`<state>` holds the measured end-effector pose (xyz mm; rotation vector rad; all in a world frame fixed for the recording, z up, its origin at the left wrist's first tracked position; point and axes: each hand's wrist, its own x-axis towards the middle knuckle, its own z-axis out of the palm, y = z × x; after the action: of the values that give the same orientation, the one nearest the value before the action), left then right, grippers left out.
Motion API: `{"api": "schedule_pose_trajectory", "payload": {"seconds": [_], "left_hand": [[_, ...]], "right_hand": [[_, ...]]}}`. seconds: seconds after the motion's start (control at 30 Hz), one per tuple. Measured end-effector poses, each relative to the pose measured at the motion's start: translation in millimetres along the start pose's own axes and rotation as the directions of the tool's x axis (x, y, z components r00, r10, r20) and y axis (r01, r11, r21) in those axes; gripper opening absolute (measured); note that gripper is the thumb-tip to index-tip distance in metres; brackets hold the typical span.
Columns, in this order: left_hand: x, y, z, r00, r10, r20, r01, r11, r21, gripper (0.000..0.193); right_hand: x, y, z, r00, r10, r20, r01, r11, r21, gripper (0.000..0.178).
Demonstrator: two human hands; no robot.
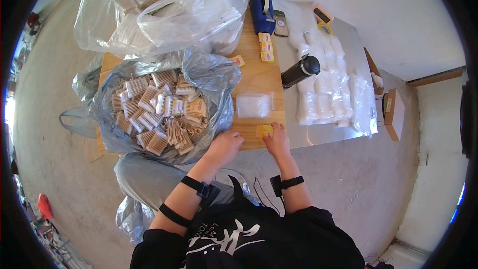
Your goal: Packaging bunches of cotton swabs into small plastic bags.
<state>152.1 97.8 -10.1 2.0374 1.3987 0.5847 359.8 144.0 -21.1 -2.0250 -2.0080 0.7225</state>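
My right hand [277, 141] is at the wooden table's front edge, its fingers closed on a small stack of yellow cards [263, 130]. My left hand [226, 147] rests at the same edge, close to the grey bag. Its fingers are curled in, and whatever they may hold is hidden. Just beyond both hands lies a stack of clear plastic sleeves [254, 105]. To the left, an open grey plastic bag [211, 77] is full of cotton swab bundles [157, 142], some with yellow cards among them.
A large clear bag [194, 17] with more swab bundles fills the back left. Along the wooden table [256, 78] stand a blue tape dispenser [262, 12] and yellow card stacks [266, 47]. On the metal table are a black flask [300, 71], a phone [281, 23] and filled clear packs [323, 97].
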Motion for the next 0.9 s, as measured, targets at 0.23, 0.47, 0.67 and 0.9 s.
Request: {"api": "schedule_pose_trajectory", "payload": {"seconds": [0.23, 0.47, 0.67, 0.9], "left_hand": [[1.6, -3.5, 3.5, 0.999, -0.013, 0.033, 0.012, 1.000, 0.009, 0.011], [1.0, -3.0, 0.6, 0.999, -0.021, 0.034, 0.020, 1.000, 0.014, 0.011], [0.9, -5.1, 3.5, 1.000, -0.014, 0.010, 0.014, 1.000, 0.002, 0.011], [-1.5, -4.2, 3.0, 1.000, -0.027, 0.014, 0.027, 1.000, -0.010, 0.012]], "right_hand": [[6.2, -7.1, -2.2, 0.998, -0.036, 0.042, 0.038, 0.999, -0.037, 0.040], [6.1, -16.1, -2.5, 0.993, 0.085, 0.081, -0.080, 0.995, -0.058, 0.041], [4.2, -17.7, -4.7, 0.998, 0.029, 0.061, -0.022, 0.994, -0.110, 0.034], [1.2, -25.7, -7.7, 0.997, 0.031, 0.076, -0.024, 0.995, -0.095, 0.036]]}}
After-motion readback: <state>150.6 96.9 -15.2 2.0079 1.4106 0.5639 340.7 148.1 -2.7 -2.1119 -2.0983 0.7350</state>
